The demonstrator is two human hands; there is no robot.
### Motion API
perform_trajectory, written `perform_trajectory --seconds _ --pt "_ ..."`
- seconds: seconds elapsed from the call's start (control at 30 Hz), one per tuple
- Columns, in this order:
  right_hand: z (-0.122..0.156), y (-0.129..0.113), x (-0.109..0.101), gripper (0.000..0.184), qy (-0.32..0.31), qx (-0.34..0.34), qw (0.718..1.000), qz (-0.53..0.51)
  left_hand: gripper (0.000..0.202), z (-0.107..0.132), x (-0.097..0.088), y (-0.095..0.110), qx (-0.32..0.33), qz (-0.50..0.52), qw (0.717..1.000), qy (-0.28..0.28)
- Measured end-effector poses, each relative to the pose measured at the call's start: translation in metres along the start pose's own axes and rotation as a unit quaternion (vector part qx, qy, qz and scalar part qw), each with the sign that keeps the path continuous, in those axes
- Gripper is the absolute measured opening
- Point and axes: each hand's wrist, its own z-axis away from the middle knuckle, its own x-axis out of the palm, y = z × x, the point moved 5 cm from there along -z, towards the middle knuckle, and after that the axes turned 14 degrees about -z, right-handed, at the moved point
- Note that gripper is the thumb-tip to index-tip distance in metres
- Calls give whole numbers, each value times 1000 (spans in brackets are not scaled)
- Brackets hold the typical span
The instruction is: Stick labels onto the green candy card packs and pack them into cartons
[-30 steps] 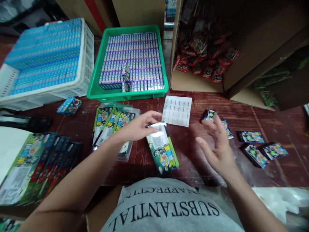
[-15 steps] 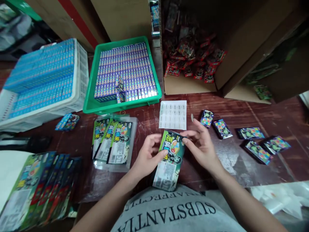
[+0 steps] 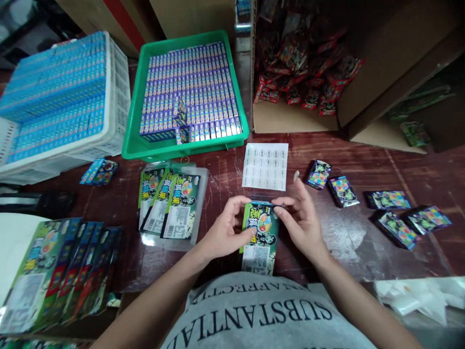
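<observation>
A green printed packet in a clear sleeve [image 3: 259, 235] is held upright in front of me, just above the dark red table [image 3: 348, 242]. My left hand [image 3: 225, 231] grips its left edge with thumb and fingers. On the other side, my right hand [image 3: 300, 218] pinches the top right corner, and a small sticker clings to its raised fingertip. A white sheet of round stickers [image 3: 265, 166] lies just beyond the packet.
A fan of green packets in sleeves [image 3: 170, 206] lies to the left, and a bigger stack [image 3: 54, 271] sits at far left. A green tray of purple boxes [image 3: 187, 92], a white crate of blue boxes [image 3: 61, 97], an open carton of red packs [image 3: 301, 72] and several small dark packs [image 3: 392, 213] ring the table.
The packet went from lying flat under my left hand to being held upright in both hands. My right hand came in from the right and took its top corner.
</observation>
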Motion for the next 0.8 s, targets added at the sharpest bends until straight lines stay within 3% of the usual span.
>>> perform_trajectory --seconds 0.13,0.2,0.27,0.33,0.43,0.63,0.8 --pt "-1 -2 2 78 -26 14 999 11 10 -9 -15 6 23 -30 997 70" --pt "-2 -6 2 86 -6 -10 1000 24 9 -12 -20 6 14 -17 994 109" --pt "-3 -10 4 90 -4 -17 999 29 22 -14 -22 5 -8 -2 992 129" --pt "-5 -14 7 87 -26 -9 999 23 25 -14 -23 6 -14 -5 993 119" --pt "-9 -23 11 78 -46 2 999 8 10 -14 -25 13 -5 -27 996 87" --pt "-16 -37 18 75 9 53 998 -21 11 -20 -33 27 -66 -42 993 89" --pt "-20 -39 19 82 32 82 995 -37 14 -21 -37 32 -67 -37 996 51"
